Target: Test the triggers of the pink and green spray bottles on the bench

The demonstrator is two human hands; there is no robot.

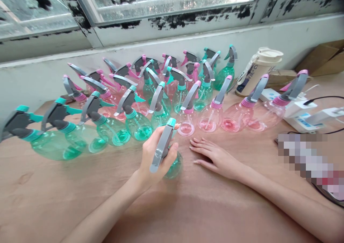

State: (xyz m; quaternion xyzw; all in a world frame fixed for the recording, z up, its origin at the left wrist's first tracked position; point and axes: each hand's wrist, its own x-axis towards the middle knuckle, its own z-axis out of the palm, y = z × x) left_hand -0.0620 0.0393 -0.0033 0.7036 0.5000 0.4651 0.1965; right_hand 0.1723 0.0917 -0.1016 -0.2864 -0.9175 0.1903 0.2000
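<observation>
From where I stand, the left hand [148, 153] has its fingers clamped under the head of a round, see-through green plastic spray bottle [176, 167] mid-counter [201, 214]; the right hand [216, 157] lies flat at its three o'clock, fingers slightly apart. Similar green bottles [139, 128] and see-through pink plastic ones [211, 119] already stand in rows from nine to two o'clock, seemingly leaving just this one; I can't count the overlapped rear ones.

Held spray bottle [176, 166] translucent green; sprayer head [162, 148] grey, teal-tipped; front-right bottles [211, 118] pink; tumbler lid [269, 55] cream; table [209, 209] light brown.
</observation>
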